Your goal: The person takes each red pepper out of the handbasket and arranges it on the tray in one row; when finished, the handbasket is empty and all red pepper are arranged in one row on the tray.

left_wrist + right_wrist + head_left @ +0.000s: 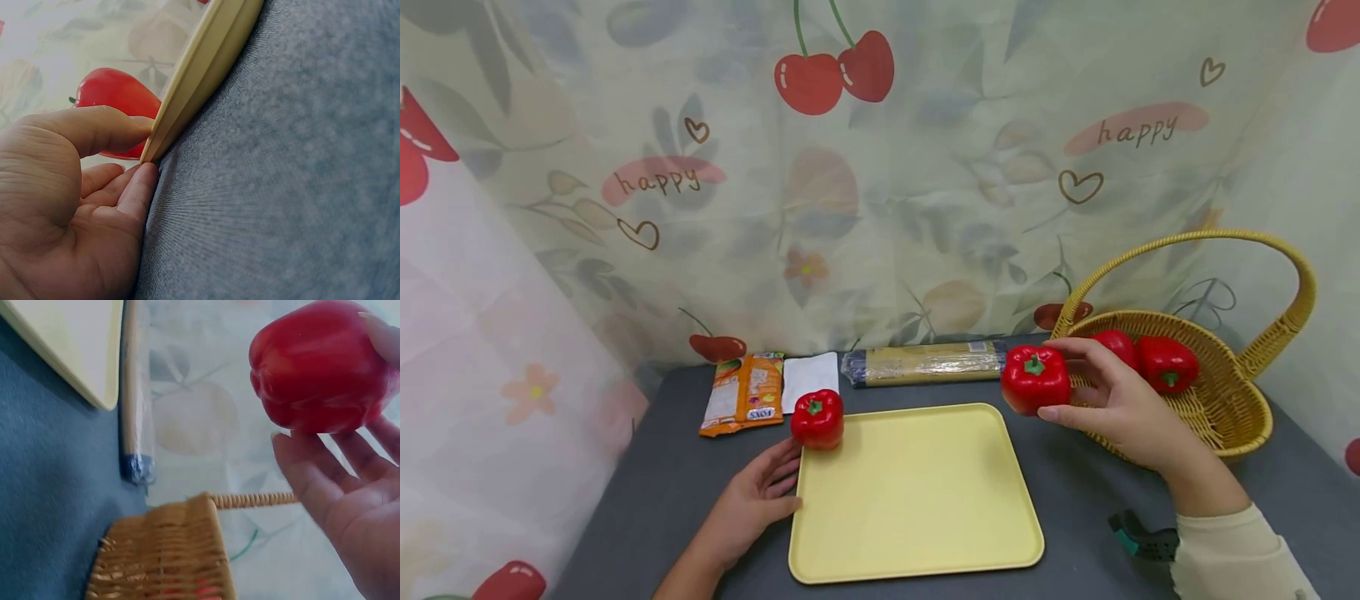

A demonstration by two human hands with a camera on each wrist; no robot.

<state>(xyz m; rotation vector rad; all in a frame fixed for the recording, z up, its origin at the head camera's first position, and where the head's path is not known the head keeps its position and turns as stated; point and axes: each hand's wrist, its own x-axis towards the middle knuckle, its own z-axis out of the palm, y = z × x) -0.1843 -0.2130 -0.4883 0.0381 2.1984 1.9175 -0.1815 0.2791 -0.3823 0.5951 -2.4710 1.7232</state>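
Observation:
My right hand (pixel 1108 408) holds a glossy red bell pepper (pixel 1033 375) between thumb and fingers, raised between the tray and the wicker basket (pixel 1255 417). In the right wrist view the held bell pepper (pixel 319 369) lies on its side in the fingers. A second bell pepper (pixel 817 417) stands on the back left corner of the pale yellow tray (pixel 917 500). My left hand (pixel 748 504) is at the tray's left edge; in the left wrist view its thumb and fingertips pinch the tray rim (pixel 181 87). More red bell peppers (pixel 1167 364) lie in the basket, partly hidden by my right hand.
Behind the tray lies a long plastic-wrapped package (pixel 925 364). An orange snack packet (pixel 747 392) and a white sheet (pixel 809 375) sit at the back left. A black strap-like object (pixel 1142 537) lies near my right sleeve. Patterned curtains enclose the dark grey table (pixel 662 467).

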